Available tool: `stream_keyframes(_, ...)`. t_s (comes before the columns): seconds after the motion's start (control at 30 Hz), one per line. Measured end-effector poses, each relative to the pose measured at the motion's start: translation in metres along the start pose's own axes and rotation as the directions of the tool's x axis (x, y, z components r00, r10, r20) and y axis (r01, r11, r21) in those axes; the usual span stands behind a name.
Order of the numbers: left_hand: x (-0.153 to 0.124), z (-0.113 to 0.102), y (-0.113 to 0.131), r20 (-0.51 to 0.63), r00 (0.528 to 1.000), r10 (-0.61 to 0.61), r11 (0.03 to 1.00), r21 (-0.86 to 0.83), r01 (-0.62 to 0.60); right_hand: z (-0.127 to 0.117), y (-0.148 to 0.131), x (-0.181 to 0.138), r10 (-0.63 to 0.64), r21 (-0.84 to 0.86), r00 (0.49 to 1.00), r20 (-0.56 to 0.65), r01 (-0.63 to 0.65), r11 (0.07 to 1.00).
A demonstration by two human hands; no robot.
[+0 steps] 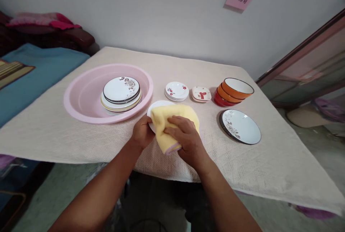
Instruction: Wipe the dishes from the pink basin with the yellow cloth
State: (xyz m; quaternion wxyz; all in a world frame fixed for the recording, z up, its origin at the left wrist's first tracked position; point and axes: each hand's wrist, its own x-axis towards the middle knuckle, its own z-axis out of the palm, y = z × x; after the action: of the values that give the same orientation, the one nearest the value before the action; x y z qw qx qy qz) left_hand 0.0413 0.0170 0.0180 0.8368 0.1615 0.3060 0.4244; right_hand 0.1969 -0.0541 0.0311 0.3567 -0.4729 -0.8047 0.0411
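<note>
My left hand (143,131) grips the left edge of a white plate (159,104), which is held above the near part of the table. A yellow cloth (175,114) with a purple hem covers most of that plate. On top of the cloth lies my right hand (184,136), fingers bent and pressing it against the plate. The plate's right side is hidden under the cloth. To the left, a pink basin (78,97) holds a stack of plates (118,90), the top one with a brown floral print.
Behind the cloth sit small flowered plates (177,90) and square dishes (201,94). Farther right are stacked orange and red bowls (234,90), with a pile of floral plates (241,127) in front. A pale cloth covers the table (237,174); a wall stands behind it.
</note>
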Motion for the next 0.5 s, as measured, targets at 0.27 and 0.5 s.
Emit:
stream_keyframes(0.27, 0.001, -0.001, 0.004, 0.012, 0.99, 0.139, 0.987, 0.083, -0.139, -0.006, 0.024, -0.015, 0.176, 0.029, 0.975, -0.136, -0.173, 0.984)
stream_keyframes(0.5, -0.003, -0.002, -0.011, 0.14, 0.983, 0.115, 0.968, 0.205, -0.143, 0.002, 0.02, -0.009, 0.207, 0.008, 0.963, -0.173, -0.209, 0.978)
